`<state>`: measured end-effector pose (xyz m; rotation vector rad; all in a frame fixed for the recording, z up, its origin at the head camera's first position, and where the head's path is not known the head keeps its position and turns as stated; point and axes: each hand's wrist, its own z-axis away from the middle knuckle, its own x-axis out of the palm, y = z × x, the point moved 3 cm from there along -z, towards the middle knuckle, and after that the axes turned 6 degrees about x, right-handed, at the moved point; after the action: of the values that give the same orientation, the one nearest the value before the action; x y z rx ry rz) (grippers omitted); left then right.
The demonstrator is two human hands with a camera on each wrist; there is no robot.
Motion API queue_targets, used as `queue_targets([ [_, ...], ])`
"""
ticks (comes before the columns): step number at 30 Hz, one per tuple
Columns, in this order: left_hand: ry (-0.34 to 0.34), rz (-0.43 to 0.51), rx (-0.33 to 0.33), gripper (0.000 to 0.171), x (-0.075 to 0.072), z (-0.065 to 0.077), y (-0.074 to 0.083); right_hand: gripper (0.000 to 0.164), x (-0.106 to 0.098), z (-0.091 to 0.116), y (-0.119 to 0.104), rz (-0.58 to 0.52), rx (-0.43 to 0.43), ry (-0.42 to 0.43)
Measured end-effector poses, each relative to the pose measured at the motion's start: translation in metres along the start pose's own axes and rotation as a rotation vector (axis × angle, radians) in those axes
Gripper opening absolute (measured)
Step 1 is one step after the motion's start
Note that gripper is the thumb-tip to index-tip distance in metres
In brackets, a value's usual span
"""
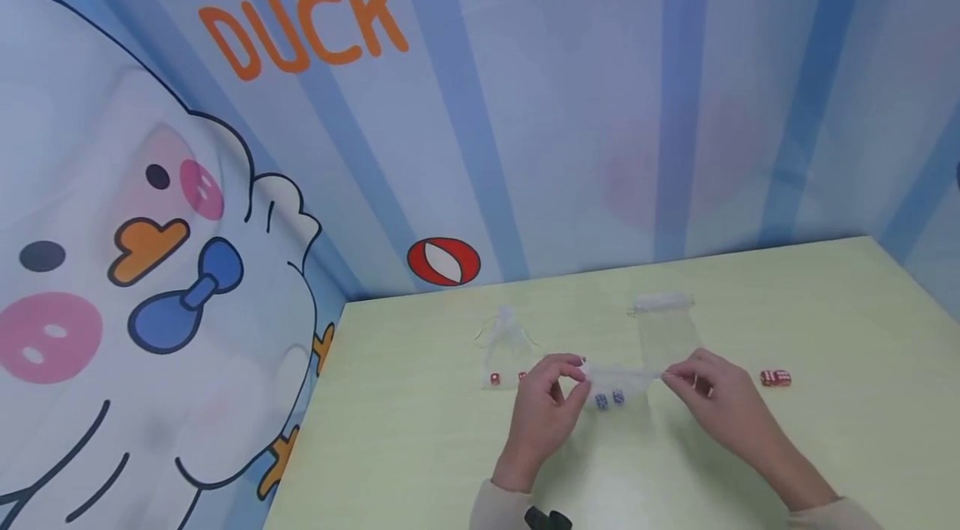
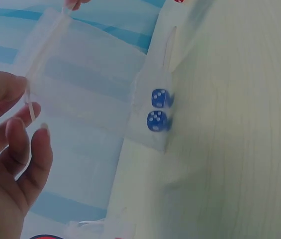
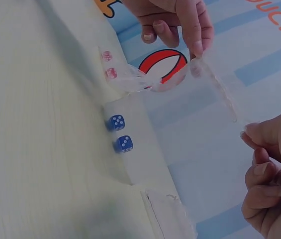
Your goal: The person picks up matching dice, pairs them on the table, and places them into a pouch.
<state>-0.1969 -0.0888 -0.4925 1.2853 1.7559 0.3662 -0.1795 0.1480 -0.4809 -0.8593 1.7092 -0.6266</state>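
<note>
A sheer white drawstring pouch (image 1: 633, 387) is held up by its top between both hands, its mouth drawn out into a line. My left hand (image 1: 546, 412) pinches the cord at one end between thumb and finger; my right hand (image 1: 720, 407) pinches the other end. Two blue dice with white dots (image 2: 157, 121) lie in the bottom of the pouch, close to the table surface. In the right wrist view the cord end at the right fingertips (image 3: 249, 130) is thin and faint.
Behind the left hand lies a tied sheer pouch (image 1: 506, 338) with two red dice inside. Another flat sheer pouch (image 1: 666, 330) lies behind the right hand. Loose red dice (image 1: 776, 378) sit right of it. A duck-print cloth (image 1: 570, 97) backs the pale table (image 1: 390, 430).
</note>
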Motion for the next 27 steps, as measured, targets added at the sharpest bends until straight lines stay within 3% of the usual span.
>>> queue_targets([
  [4, 0.003, -0.258, 0.057, 0.023, -0.001, 0.002, -0.001, 0.007, -0.003, 0.0, 0.002, -0.04, 0.051, -0.006],
  [8, -0.018, -0.433, 0.022, 0.04, -0.005, 0.004, -0.001, 0.006, -0.003, 0.0, 0.003, -0.05, 0.065, -0.01],
  [15, -0.03, -0.499, -0.114, 0.05, -0.013, 0.007, -0.007, 0.005, -0.004, -0.002, 0.014, -0.052, 0.025, 0.021],
  [20, 0.002, -0.528, -0.221, 0.057, -0.017, 0.009, -0.014, 0.008, -0.006, -0.002, 0.021, -0.083, -0.005, 0.039],
  [27, 0.047, -0.532, -0.285, 0.063, -0.016, 0.009, -0.018, 0.017, -0.006, -0.001, 0.022, -0.109, -0.061, 0.06],
])
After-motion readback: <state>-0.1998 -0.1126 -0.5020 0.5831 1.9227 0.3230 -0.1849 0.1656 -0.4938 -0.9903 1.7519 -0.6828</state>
